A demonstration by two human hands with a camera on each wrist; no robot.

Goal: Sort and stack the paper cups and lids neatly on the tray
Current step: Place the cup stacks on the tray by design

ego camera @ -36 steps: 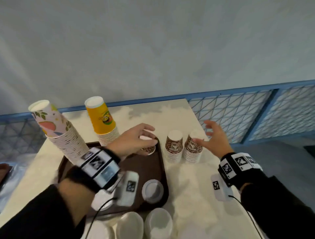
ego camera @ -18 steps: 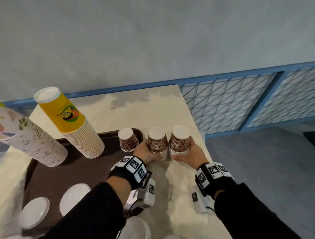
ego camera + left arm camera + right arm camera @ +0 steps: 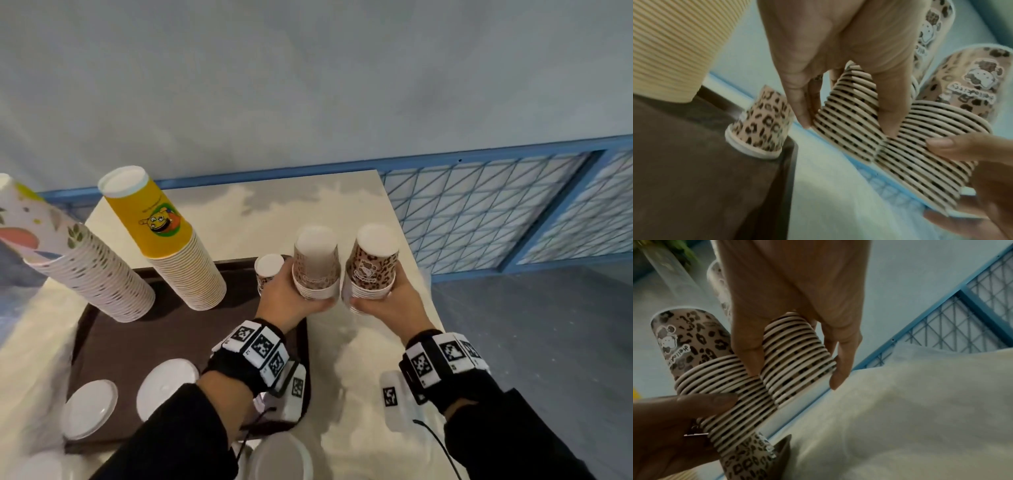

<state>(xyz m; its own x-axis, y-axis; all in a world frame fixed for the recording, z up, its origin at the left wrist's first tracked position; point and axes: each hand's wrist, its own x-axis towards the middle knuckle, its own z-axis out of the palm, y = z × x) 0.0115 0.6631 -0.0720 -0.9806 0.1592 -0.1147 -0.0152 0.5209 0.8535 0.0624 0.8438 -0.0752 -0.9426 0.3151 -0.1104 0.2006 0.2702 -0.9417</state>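
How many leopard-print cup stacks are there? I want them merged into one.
3: one stack held by the left hand, one by the right hand, and a short one standing on the tray at its far right corner.

Place: plain indoor work corner, exact kind unclear
Signs: pale table (image 3: 359, 346); bare wall (image 3: 308, 85) at 12 o'clock; blue mesh fence (image 3: 486, 209) at 2 o'clock

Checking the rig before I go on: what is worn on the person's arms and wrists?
Both arms wear black sleeves. The left wrist and right wrist each carry a black band of white blocks printed with black square codes. A white tagged box hangs under each, with a thin black cable.
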